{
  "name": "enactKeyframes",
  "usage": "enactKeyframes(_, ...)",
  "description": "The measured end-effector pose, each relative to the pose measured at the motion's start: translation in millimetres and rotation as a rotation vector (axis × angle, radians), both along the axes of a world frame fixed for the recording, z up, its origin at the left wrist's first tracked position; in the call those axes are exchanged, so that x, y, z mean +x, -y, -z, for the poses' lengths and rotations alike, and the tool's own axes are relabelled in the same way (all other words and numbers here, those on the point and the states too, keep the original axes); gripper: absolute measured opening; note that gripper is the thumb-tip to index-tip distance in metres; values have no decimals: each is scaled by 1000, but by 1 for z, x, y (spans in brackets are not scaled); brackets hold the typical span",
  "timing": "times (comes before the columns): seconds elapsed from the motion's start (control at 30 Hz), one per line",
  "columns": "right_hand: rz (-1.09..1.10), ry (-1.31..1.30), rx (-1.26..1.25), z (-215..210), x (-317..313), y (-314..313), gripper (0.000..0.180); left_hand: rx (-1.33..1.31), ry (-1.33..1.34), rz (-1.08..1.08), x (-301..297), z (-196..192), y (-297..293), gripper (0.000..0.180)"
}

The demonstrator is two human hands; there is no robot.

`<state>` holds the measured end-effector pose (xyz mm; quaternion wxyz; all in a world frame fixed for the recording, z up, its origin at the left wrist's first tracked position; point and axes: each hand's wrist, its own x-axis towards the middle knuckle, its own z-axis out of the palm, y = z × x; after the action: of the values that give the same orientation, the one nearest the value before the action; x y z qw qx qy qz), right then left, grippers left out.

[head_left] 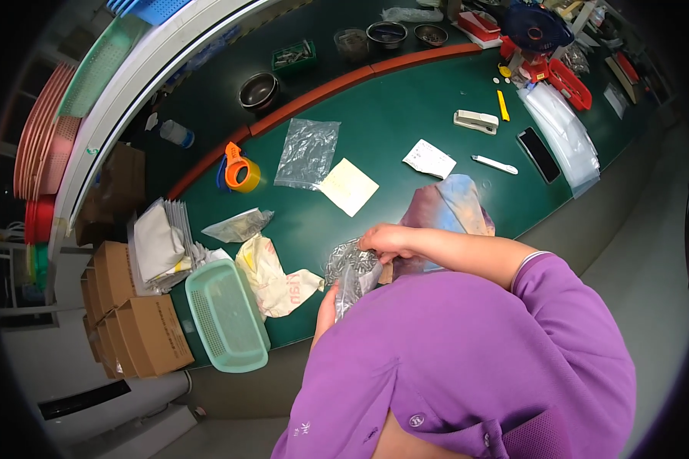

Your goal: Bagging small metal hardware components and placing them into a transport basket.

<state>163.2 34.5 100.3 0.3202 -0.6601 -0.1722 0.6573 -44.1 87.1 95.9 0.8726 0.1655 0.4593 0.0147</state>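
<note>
Left hand (327, 309) is gripping a clear bag (351, 289) of metal parts (342, 261), right of the mint basket (228, 315); right hand (386, 241) is pinching the parts' end; crumpled cream sack (274, 280) is lying beside basket.

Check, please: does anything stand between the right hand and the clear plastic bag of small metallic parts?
Nothing visible does: the right hand touches the clear plastic bag near its upper edge; the left hand is at its lower left.
</note>
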Motion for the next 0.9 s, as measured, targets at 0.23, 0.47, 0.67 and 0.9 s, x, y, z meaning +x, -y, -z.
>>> enactKeyframes(0.23,-183,210,32,-7,-15,-10,22,642,174,240,-27,-23,9,36)
enactKeyframes(0.47,-295,723,240,15,-23,-12,20,509,128,251,-31,4,-2,47)
enactKeyframes(0.67,-151,328,48,-12,-9,-12,14,621,44,248,-23,17,-10,54)
enactKeyframes(0.9,-67,700,642,-15,-19,4,23,472,1,219,-21,15,-30,60)
